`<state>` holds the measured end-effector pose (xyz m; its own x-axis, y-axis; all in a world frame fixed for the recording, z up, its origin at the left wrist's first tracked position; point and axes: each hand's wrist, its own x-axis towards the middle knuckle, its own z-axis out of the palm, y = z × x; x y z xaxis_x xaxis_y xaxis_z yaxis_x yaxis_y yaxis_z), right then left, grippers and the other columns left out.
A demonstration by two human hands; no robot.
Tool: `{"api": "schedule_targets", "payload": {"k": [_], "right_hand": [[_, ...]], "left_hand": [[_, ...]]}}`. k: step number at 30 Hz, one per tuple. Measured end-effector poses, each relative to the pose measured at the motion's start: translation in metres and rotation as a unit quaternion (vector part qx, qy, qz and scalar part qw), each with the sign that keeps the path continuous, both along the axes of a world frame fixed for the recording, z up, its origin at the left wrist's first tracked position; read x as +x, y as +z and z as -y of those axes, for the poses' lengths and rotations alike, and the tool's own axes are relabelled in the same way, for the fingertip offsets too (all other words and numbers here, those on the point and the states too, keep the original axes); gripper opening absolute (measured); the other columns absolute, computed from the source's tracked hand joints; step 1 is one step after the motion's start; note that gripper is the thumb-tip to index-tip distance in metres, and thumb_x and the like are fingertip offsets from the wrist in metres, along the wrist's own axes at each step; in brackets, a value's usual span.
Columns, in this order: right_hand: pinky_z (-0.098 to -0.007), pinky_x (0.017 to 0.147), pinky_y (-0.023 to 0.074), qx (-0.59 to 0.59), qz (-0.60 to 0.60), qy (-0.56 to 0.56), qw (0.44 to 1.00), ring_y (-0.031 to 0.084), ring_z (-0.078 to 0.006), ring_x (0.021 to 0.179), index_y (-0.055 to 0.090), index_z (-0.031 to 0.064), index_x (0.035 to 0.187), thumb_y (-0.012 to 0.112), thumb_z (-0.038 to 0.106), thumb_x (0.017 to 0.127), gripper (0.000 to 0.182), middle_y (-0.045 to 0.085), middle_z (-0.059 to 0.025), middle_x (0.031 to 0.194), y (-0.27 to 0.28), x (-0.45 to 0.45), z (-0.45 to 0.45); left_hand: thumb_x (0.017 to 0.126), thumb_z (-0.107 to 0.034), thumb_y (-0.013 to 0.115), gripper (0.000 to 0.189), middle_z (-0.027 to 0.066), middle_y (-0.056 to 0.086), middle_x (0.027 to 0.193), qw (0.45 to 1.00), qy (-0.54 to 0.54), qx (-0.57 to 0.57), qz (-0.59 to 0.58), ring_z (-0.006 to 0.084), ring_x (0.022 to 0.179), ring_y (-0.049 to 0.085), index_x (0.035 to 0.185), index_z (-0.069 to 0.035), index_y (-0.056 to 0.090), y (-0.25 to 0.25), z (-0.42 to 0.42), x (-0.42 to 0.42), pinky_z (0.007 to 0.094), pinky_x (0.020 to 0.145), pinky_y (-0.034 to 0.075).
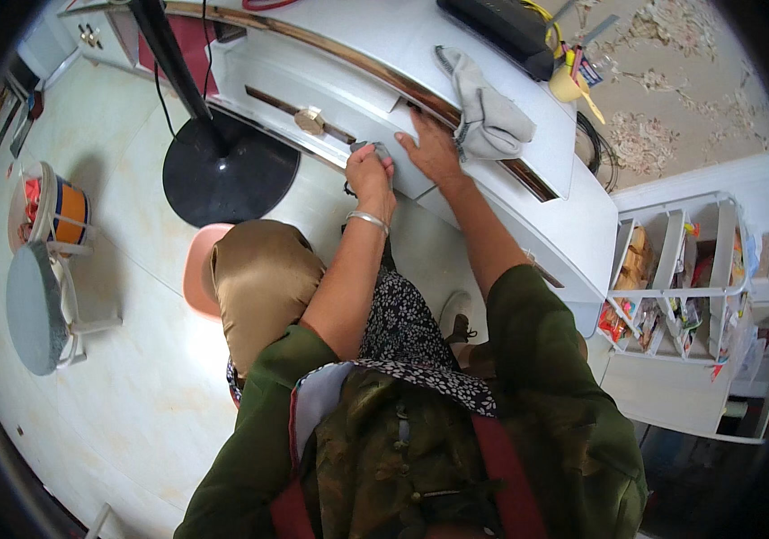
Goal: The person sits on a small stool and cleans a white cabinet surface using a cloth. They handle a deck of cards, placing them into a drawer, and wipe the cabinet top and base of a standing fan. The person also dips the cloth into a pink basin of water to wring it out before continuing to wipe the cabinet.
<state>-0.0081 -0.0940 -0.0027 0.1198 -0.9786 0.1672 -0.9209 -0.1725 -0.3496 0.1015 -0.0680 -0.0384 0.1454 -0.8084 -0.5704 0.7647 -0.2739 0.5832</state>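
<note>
In front of the white cabinet, my left hand (369, 176) is closed on a small grey cloth (376, 149), mostly hidden by the fingers. It is close to the drawer front (337, 118), right of a round gold-coloured knob (309, 121). My right hand (433, 149) rests against the cabinet front just under the brown-trimmed edge of the top. Its thumb is spread away from the fingers, and the fingertips are partly hidden at the dark gap there. Beside that hand, a grey knitted cloth (489, 111) hangs over the edge of the white cabinet top (384, 34).
A black stand's round base (229, 172) is on the floor at left. A pink chair (202, 269) bears a gold cushion (263, 290). Farther left are a bucket (69, 210) and a grey-padded stool (37, 310). A white rack (677, 293) holds packets at right. A yellow cup (565, 84) stands by a black case (502, 34).
</note>
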Motion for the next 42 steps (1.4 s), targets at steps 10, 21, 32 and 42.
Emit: {"api": "schedule_targets", "payload": {"k": [10,21,32,42], "right_hand": [[-0.0449,0.093,0.0351,-0.066,0.028,-0.121,0.990,0.046,-0.0409,0.108,0.041,-0.0013,0.122,0.038,0.036,0.089,0.050,0.046,-0.0258,0.121,-0.009,0.004,-0.004],[-0.0396,0.097,0.0320,-0.152,0.043,-0.019,0.987,0.043,-0.0360,0.114,0.050,-0.0010,0.116,0.046,0.031,0.087,0.043,0.048,-0.0222,0.120,0.003,0.021,-0.049],[-0.0266,0.078,0.0423,0.063,0.659,-0.123,0.739,0.050,-0.0153,0.090,0.048,0.0068,0.119,0.060,0.017,0.083,0.040,0.052,-0.0077,0.106,-0.013,0.009,-0.152],[-0.0363,0.079,0.0421,-0.213,0.339,-0.264,0.877,0.053,-0.0280,0.093,0.052,0.0077,0.107,0.055,0.017,0.082,0.027,0.055,-0.0146,0.105,0.016,-0.029,-0.143]], "left_hand": [[0.087,-0.007,0.042,0.018,0.0096,0.055,0.085,1.000,-0.022,0.014,0.014,0.0176,0.064,0.059,0.103,-0.004,0.049,0.008,-0.008,0.010,0.0258,0.050,0.050],[0.088,-0.009,0.041,0.017,0.0045,0.049,0.070,0.996,-0.081,-0.016,0.023,0.0125,0.048,0.046,0.101,-0.004,0.052,0.012,-0.015,0.007,0.0246,0.037,0.040],[0.083,-0.007,0.046,0.017,0.0016,0.045,0.061,0.937,-0.335,-0.086,0.044,0.0080,0.038,0.031,0.098,-0.003,0.053,0.050,-0.051,0.009,0.0234,0.034,0.026],[0.082,-0.008,0.053,0.032,0.0061,0.058,0.079,0.903,-0.302,-0.161,0.259,0.0085,0.049,0.047,0.113,-0.004,0.048,0.091,-0.077,0.039,0.0235,0.047,0.045]]}}
